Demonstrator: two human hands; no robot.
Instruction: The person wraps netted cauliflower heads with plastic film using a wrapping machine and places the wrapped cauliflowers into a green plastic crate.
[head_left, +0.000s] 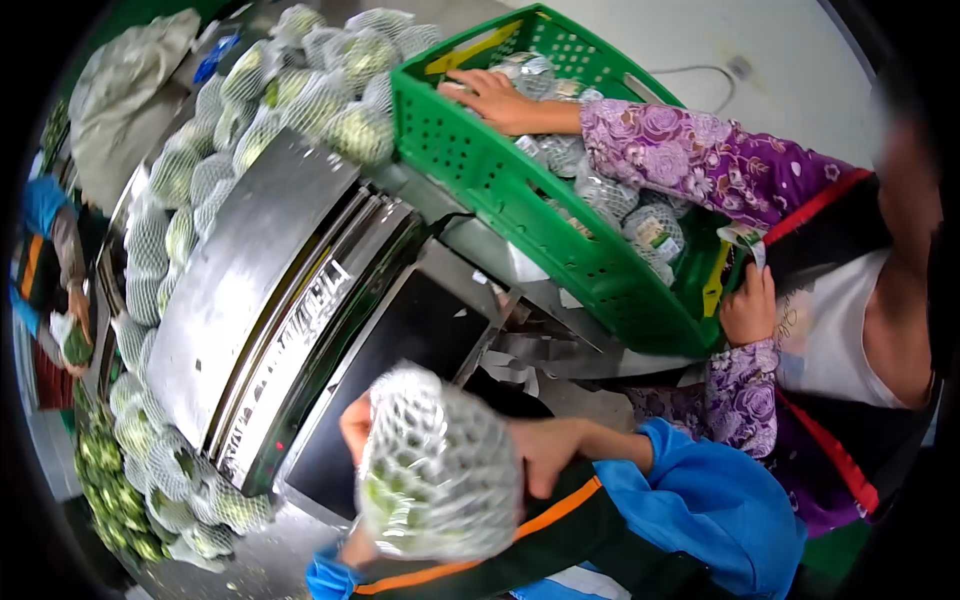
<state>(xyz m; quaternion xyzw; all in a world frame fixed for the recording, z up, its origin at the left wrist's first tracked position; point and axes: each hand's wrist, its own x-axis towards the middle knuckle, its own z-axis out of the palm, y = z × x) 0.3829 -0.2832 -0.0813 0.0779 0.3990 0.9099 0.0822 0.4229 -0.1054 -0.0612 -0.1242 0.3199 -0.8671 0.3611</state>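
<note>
A pale green vegetable head [435,470] in a white foam net under shiny clear film is held up close to the camera, slightly blurred. Its exact kind is hidden by the net. My left hand [357,430] grips its left side, fingers partly behind it. On the other side my right hand [545,452] presses against it, fingers bent. Just beyond is a wrapping machine [260,270] with a metal top and a dark flat plate [400,345].
Netted heads [150,240] line the machine's far side, with bare green heads [105,485] at lower left. A co-worker's hand [500,103] reaches into a green crate [520,215] of wrapped heads; that person's other hand [750,308] holds a white strip. Another person [55,260] works far left.
</note>
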